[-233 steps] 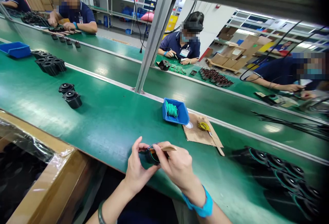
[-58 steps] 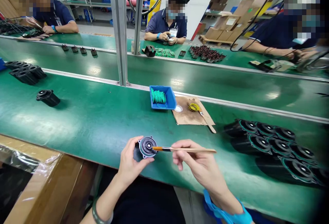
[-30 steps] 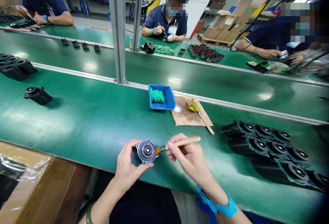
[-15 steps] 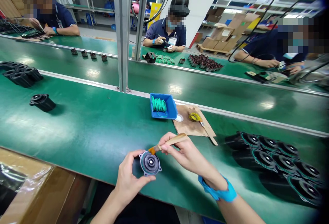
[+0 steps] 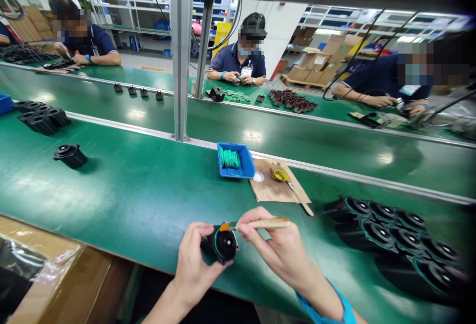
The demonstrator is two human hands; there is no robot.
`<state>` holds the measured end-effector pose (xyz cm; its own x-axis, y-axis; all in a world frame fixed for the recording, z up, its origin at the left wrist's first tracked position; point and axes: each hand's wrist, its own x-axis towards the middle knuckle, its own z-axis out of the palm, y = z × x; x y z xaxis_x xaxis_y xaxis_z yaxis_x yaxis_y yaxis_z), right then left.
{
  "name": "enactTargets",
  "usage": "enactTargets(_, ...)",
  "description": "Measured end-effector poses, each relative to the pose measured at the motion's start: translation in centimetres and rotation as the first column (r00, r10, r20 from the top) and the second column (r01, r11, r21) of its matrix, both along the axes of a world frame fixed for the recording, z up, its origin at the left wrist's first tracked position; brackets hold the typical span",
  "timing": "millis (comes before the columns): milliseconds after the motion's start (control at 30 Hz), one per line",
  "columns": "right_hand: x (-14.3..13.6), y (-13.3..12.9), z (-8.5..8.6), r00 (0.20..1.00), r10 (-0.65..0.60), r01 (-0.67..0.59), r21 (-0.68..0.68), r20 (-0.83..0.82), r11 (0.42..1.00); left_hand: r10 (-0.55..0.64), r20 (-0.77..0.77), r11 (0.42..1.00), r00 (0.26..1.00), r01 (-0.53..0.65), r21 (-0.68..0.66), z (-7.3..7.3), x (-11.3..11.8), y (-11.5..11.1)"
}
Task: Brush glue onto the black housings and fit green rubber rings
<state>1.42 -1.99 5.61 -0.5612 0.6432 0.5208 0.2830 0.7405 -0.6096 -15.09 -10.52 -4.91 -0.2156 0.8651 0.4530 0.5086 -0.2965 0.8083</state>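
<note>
My left hand [image 5: 195, 257] grips a black round housing [image 5: 226, 245] by its side, tilted so its top with a teal ring faces right. The fingers and thumb of my right hand [image 5: 277, 244] pinch the wooden handle of a brush [image 5: 266, 223]. Its orange bristles touch the upper rim of the housing. Beyond my hands sits a blue bin [image 5: 243, 165] with teal rings [image 5: 229, 157]. A piece of cardboard [image 5: 266, 190] beside it bears a yellow-rimmed small container [image 5: 279, 174], a white disc [image 5: 258, 177] and a second brush [image 5: 303, 202].
Several black housings with teal rings [image 5: 409, 239] stand at the right. One housing [image 5: 70, 156] and a further group [image 5: 44, 118] are at the left. A metal post [image 5: 181, 66] rises behind the bench. People work across the line. A cardboard box [image 5: 70, 284] is at lower left.
The held housing has turned from facing up to being tilted right. My right hand and the brush have shifted slightly right and down, the handle now nearly level. The camera view has tilted up.
</note>
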Motion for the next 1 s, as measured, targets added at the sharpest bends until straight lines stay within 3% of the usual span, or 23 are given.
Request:
enactTargets(200,0.3,-2.5,-0.7,0.997,-0.063,0.056,0.192,0.032,0.980,-0.007,-0.105,0.995,0.994,0.018,0.100,-0.1,0.9,0.2)
enactTargets(400,0.5,-3.9,-1.6,0.998,-0.016,0.007,0.142,0.060,0.990,0.000,-0.147,0.989,0.989,0.022,0.149,0.3,1.0,0.4)
enactTargets(633,1.1,-5.5,-1.9,0.990,0.021,-0.050,0.204,0.141,0.978,0.005,-0.164,0.987,0.986,0.022,0.161,0.3,0.7,0.9)
enactTargets(900,2.7,-4.5,-2.5,0.963,0.088,-0.163,0.294,0.254,0.942,0.021,-0.125,0.997,0.992,-0.012,0.072,-0.1,0.0,1.9)
enactTargets(1000,3.6,-4.0,-2.3,0.961,0.046,-0.129,0.296,0.272,0.946,0.017,-0.066,1.000,0.998,-0.019,-0.021,-0.5,-0.6,2.2)
